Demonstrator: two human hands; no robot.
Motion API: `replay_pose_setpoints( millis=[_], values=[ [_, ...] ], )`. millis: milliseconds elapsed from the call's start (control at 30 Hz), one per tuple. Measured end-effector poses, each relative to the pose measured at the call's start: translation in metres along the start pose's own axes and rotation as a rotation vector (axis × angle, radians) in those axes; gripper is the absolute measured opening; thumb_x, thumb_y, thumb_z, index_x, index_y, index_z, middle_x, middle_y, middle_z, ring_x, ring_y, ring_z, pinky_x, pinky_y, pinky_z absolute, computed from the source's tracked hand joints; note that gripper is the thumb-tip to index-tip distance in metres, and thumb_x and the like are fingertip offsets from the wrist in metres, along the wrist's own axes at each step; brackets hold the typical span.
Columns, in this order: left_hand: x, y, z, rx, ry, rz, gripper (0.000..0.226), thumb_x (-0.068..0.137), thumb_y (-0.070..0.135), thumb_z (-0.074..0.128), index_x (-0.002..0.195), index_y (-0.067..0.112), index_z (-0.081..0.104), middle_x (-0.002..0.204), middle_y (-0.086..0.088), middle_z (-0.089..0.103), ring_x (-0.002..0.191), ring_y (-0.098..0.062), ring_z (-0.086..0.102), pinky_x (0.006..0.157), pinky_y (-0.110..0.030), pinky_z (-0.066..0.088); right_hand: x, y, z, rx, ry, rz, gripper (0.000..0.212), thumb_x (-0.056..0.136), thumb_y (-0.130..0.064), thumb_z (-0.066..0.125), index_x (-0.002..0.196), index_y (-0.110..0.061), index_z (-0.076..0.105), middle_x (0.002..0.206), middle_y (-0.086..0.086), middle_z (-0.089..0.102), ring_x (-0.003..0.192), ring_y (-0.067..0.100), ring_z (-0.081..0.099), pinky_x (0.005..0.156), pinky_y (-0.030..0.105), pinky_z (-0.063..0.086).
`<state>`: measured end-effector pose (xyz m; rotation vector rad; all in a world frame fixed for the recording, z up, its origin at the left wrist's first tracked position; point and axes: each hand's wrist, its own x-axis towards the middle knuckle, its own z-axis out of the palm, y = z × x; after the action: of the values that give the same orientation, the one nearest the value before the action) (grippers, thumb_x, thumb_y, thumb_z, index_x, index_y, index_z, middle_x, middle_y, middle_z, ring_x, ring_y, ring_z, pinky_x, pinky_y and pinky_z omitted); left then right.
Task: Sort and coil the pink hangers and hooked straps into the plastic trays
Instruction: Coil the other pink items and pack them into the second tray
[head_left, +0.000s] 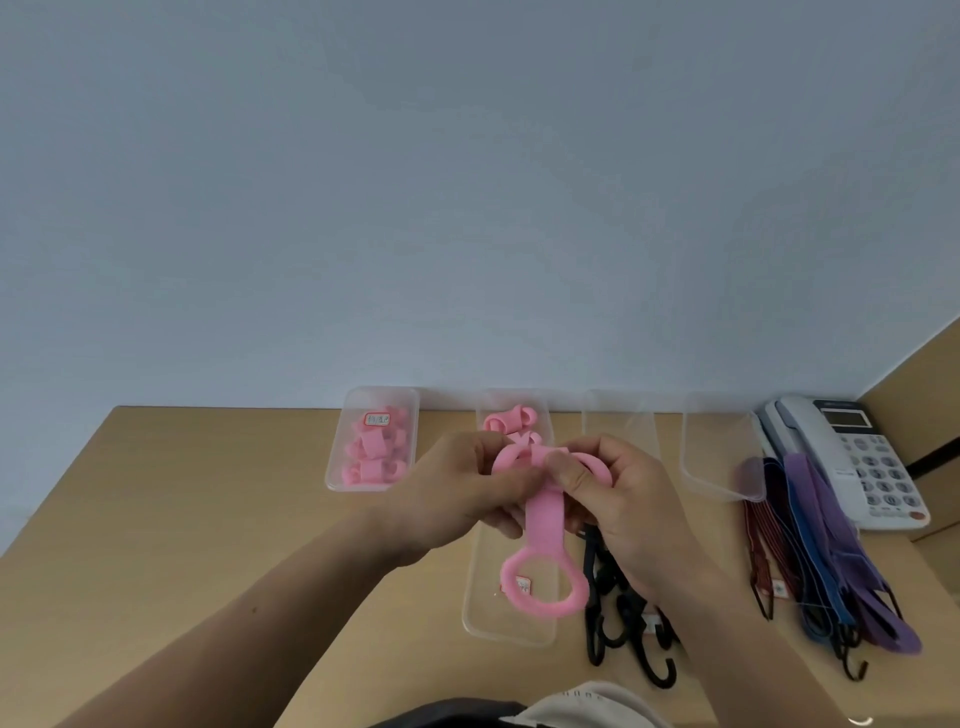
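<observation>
— What's laid out in front of you?

— A wooden tabletop (208, 519) against a pale wall, with a white desk phone (852, 457) at its right end. Four clear plastic trays (618, 415) stand in a row along the back. The far-left tray (356, 400) holds coiled pink hangers (371, 452); the long tray (483, 613) in the middle, under my hands, has a few more at its far end.

— And the straps?

— A bundle of purple, blue and red straps (821, 545) lies against the phone's left side, its far end meeting the right-hand tray's (717, 447) near corner. Black hooked straps (613, 623) lie beside the long tray, partly behind my right wrist.

— Your hands?

— My left hand (457, 493) and right hand (623, 499) both pinch the upper loop of one pink hanger (543, 519), held above the long tray. Its flat stem hangs down, the ring end over the tray's near half.
</observation>
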<state>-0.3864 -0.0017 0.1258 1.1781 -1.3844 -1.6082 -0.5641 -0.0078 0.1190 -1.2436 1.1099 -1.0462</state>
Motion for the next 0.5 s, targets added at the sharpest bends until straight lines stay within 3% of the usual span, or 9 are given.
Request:
replay_pose_setpoints(
  millis=[67, 167, 300, 433, 500],
  values=[
    [0.0, -0.0004, -0.0002, -0.021, -0.012, -0.001, 0.018, 0.097, 0.015, 0.06, 0.105, 0.0, 0.065, 0.099, -0.024, 0.072, 0.093, -0.046, 0.067, 0.074, -0.038, 0.057, 0.0009, 0.0015, 0.0002, -0.003, -0.003, -0.002, 0.013, 0.074, -0.031, 0.075, 0.082, -0.021, 0.071, 0.084, 0.027, 0.067, 0.076, 0.056, 0.058, 0.069, 0.062, 0.052],
    [-0.0008, -0.002, -0.0028, -0.067, -0.032, -0.022, 0.016, 0.094, 0.007, 0.063, 0.108, -0.001, 0.061, 0.099, -0.025, 0.072, 0.094, -0.049, 0.066, 0.069, -0.033, 0.057, -0.0001, 0.0035, -0.0002, 0.0, -0.032, -0.02, 0.023, 0.071, -0.03, 0.075, 0.091, -0.019, 0.071, 0.088, 0.021, 0.07, 0.078, 0.053, 0.06, 0.07, 0.059, 0.054],
    [-0.001, -0.0035, -0.0053, -0.14, -0.014, -0.041, 0.036, 0.079, 0.01, 0.067, 0.111, -0.004, 0.057, 0.092, -0.018, 0.072, 0.083, -0.031, 0.068, 0.068, -0.032, 0.057, -0.0008, 0.0053, -0.0016, -0.002, -0.097, -0.037, 0.019, 0.078, -0.014, 0.075, 0.095, -0.021, 0.069, 0.091, 0.007, 0.073, 0.08, 0.031, 0.07, 0.066, 0.034, 0.059],
    [0.0015, -0.0043, -0.0045, -0.168, 0.046, -0.043, 0.041, 0.078, 0.02, 0.067, 0.111, -0.002, 0.06, 0.086, -0.017, 0.069, 0.077, -0.027, 0.065, 0.068, -0.033, 0.055, 0.0004, 0.0087, -0.0029, -0.004, -0.112, -0.023, 0.027, 0.079, -0.004, 0.076, 0.092, -0.027, 0.069, 0.097, 0.01, 0.073, 0.091, 0.039, 0.069, 0.08, 0.049, 0.059],
    [0.0024, -0.004, -0.0033, -0.175, 0.072, -0.02, 0.035, 0.077, 0.019, 0.069, 0.107, 0.001, 0.063, 0.083, -0.015, 0.069, 0.075, -0.026, 0.065, 0.066, -0.032, 0.055, 0.0008, 0.01, -0.0035, -0.001, -0.118, -0.021, 0.029, 0.08, -0.003, 0.075, 0.093, -0.028, 0.068, 0.098, 0.01, 0.074, 0.093, 0.038, 0.069, 0.081, 0.049, 0.059]
  ],
)
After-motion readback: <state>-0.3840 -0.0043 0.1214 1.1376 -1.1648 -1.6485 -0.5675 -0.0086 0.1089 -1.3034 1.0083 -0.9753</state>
